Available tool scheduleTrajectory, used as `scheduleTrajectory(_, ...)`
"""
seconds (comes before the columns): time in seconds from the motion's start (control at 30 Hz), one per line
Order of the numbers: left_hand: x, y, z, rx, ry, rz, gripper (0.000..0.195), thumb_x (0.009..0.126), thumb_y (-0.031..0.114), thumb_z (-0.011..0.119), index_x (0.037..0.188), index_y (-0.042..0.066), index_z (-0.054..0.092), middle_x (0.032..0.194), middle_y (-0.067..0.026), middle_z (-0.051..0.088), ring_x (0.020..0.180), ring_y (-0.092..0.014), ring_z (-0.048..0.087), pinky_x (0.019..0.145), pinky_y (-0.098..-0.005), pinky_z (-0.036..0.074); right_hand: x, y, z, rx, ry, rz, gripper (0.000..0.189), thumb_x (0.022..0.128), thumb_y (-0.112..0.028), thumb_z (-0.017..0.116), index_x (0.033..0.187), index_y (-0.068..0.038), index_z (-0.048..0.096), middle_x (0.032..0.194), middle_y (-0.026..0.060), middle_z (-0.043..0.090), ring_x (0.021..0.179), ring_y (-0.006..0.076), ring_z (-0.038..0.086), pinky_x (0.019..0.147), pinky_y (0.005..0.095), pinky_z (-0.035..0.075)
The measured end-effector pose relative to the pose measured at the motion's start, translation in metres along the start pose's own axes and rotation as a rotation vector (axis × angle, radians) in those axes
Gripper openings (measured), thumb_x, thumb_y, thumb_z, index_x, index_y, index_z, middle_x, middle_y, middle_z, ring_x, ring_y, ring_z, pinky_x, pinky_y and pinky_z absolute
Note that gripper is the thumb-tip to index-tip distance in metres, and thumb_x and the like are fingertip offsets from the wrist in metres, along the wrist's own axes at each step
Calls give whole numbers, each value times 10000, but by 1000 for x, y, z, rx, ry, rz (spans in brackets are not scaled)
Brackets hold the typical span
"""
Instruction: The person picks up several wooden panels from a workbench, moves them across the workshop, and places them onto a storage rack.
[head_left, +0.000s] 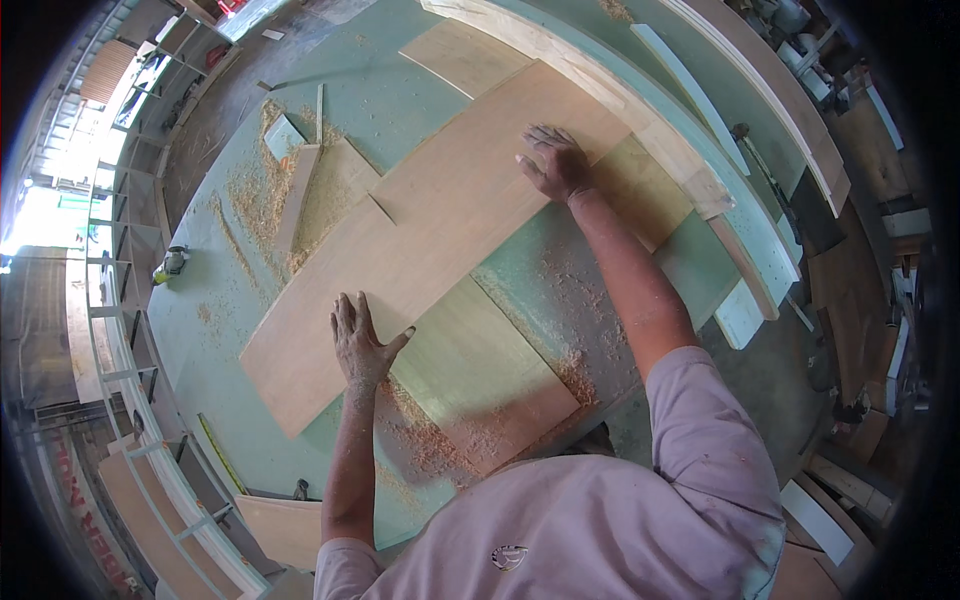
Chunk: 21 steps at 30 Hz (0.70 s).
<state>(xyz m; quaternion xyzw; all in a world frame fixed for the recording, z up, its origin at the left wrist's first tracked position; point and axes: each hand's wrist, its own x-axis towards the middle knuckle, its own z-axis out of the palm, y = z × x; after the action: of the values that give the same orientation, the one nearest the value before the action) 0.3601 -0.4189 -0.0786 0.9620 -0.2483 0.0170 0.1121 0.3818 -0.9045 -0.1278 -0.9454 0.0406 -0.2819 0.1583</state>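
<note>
A long plywood panel lies diagonally across the green worktable. My left hand rests on its near-left part with the fingers spread and the thumb out to the side. Farther up the same panel, my right hand lies palm down near the right-hand edge, fingers apart. Neither hand grips anything. Beneath the panel, a second plywood piece sticks out towards my body, sprinkled with wood shavings. Other plywood pieces show at the far end and by my right forearm; the panel covers part of each.
Shavings surround a wood strip and a light-coloured flat object on the table. A power tool sits near the left edge. Long boards run along the right side. A metal rack stands at left.
</note>
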Motion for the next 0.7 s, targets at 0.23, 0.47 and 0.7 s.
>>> scheduleTrajectory(0.23,11,-8,1,17,-5,3,1109,717,608,854,1561,35,420,1589,-352,347,1518,-466,302,1258,-560,222,10,-1,4,-12,4,-27,466,973,-364,638,1261,-3,696,1342,221,664,1305,355,598,1165,473,398)
scheduleTrajectory(0.47,19,-12,-1,26,-38,-33,1120,719,619,841,1571,37,406,1611,-341,317,1527,-463,279,1266,-533,213,20,-1,13,-11,5,-40,478,978,-374,619,1247,13,698,1333,232,665,1302,368,597,1157,478,403)
scheduleTrajectory(0.7,30,-19,-1,68,-5,26,1125,714,662,824,1538,1,436,1562,-370,368,1501,-486,313,1259,-550,223,27,6,21,-32,-26,-32,539,999,-426,564,1272,23,684,1363,220,654,1325,350,582,1177,478,381)
